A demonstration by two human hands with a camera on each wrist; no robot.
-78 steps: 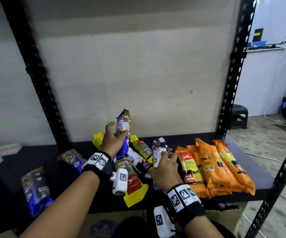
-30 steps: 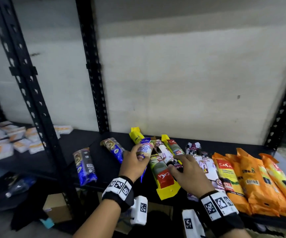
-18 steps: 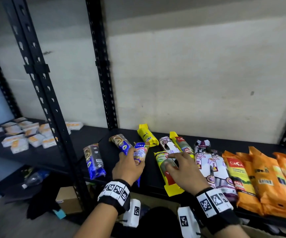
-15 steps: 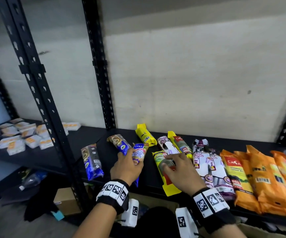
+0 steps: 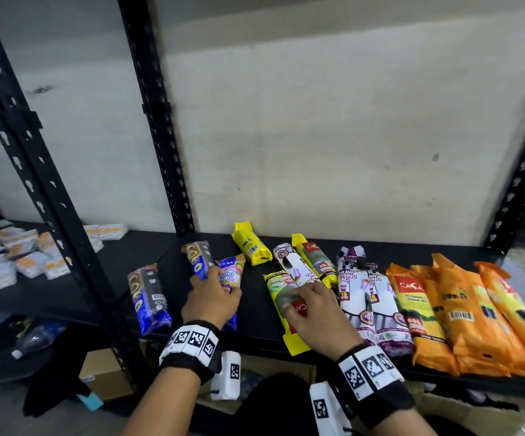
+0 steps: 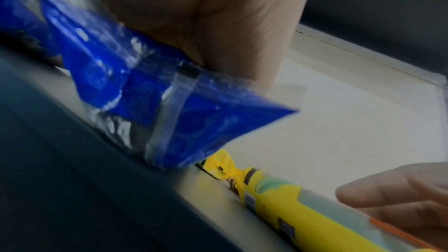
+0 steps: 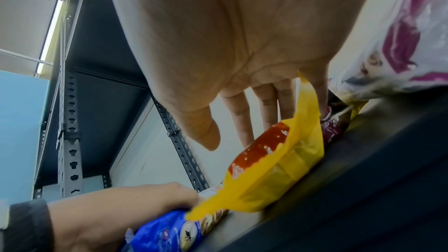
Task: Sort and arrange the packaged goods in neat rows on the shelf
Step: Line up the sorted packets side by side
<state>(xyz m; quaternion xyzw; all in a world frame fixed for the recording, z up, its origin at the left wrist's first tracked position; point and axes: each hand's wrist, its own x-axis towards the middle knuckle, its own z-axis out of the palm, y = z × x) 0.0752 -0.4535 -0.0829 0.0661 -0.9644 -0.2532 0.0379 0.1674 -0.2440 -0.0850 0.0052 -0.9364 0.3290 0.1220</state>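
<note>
My left hand [image 5: 220,287] grips a blue packet [image 5: 230,276] lying on the black shelf [image 5: 254,313]; its crinkled blue end [image 6: 169,112] shows under the palm. Two blue-and-brown packets [image 5: 149,297] [image 5: 196,258] lie just to its left. My right hand [image 5: 302,297] rests with straight fingers [image 7: 242,118] on a yellow packet with a red label [image 5: 281,294] [image 7: 278,160]. Behind lie a yellow roll [image 5: 250,245], a white-purple packet [image 5: 288,261] and a yellow-green packet [image 5: 316,259]. To the right, two drawstring-bag packs [image 5: 352,287] and several orange packs [image 5: 462,309] lie side by side.
Black slotted uprights [image 5: 50,184] [image 5: 157,121] stand at the left of the shelf bay. The neighbouring shelf holds several small white-orange boxes [image 5: 18,253]. Below are a cardboard box [image 5: 103,372] and a plastic bottle [image 5: 37,338]. A pale wall [image 5: 349,136] closes the back.
My left hand brought the blue packet down from upright onto the shelf, leftward beside the blue-brown packets. My right hand shifted from the white-purple packet onto the yellow one. The view swung left.
</note>
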